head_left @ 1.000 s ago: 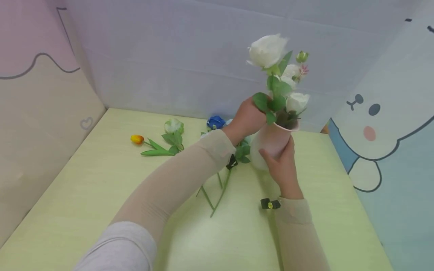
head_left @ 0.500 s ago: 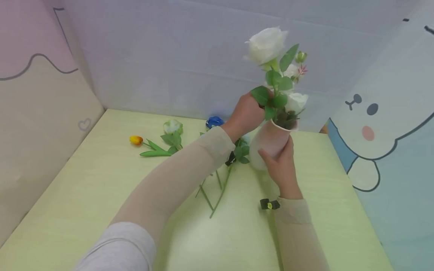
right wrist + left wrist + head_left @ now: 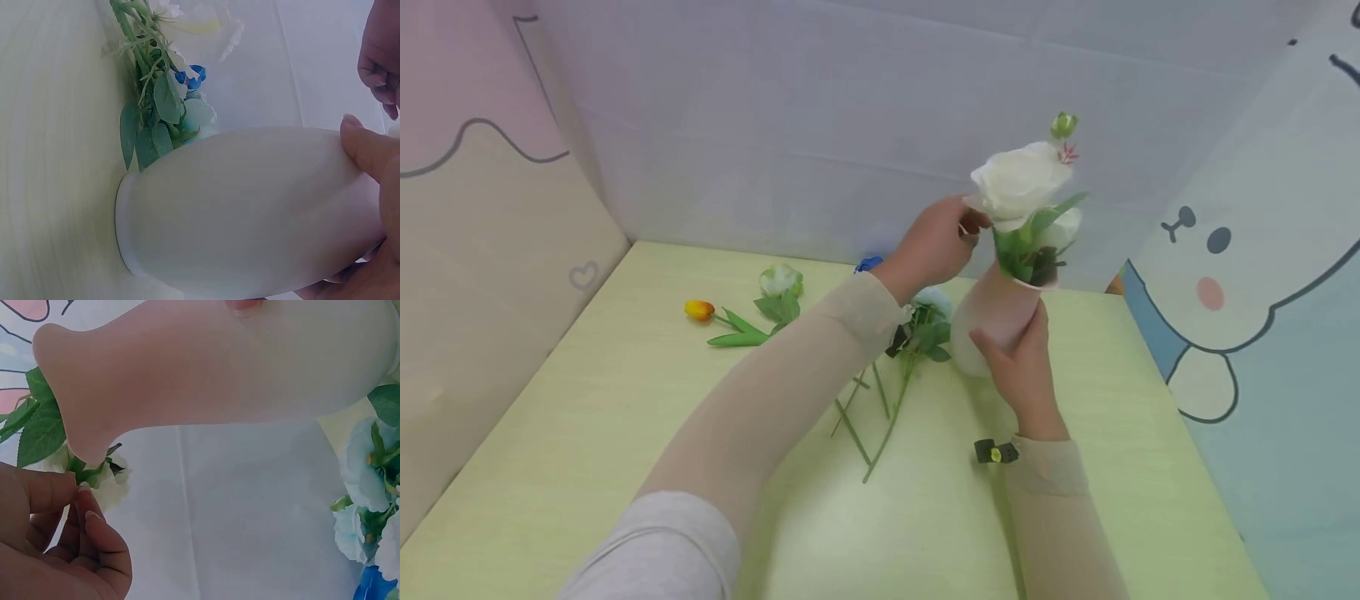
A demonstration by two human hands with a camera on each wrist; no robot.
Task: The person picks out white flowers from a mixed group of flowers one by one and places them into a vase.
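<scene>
A pale pink-and-white vase [image 3: 992, 321] stands tilted, with white roses and green leaves rising from its mouth. My right hand [image 3: 1026, 371] grips its side, thumb in front and fingers around the far side. A large white rose [image 3: 1021, 183] now sits low over the vase mouth. Beside its petals, left of the rim, is my left hand [image 3: 934, 246] with fingers loosely bent. In the left wrist view, the left hand's thumb and fingertips [image 3: 84, 487] come together beside the rim, overlapping a white flower [image 3: 112, 486] behind them; no stem shows between them.
Left of the vase, pale blue and white flowers [image 3: 934, 302] and a blue rose [image 3: 869, 263] lie with their stems on the yellow table [image 3: 880, 542]. Farther left lie an orange tulip [image 3: 700, 311] and a greenish-white flower [image 3: 781, 281]. A cloth backdrop [image 3: 775, 150] rises behind.
The large white rose has dropped lower into the vase, its leaves now bunched at the mouth. My left hand has come off its stem, slightly leftward. The right hand keeps its grip.
</scene>
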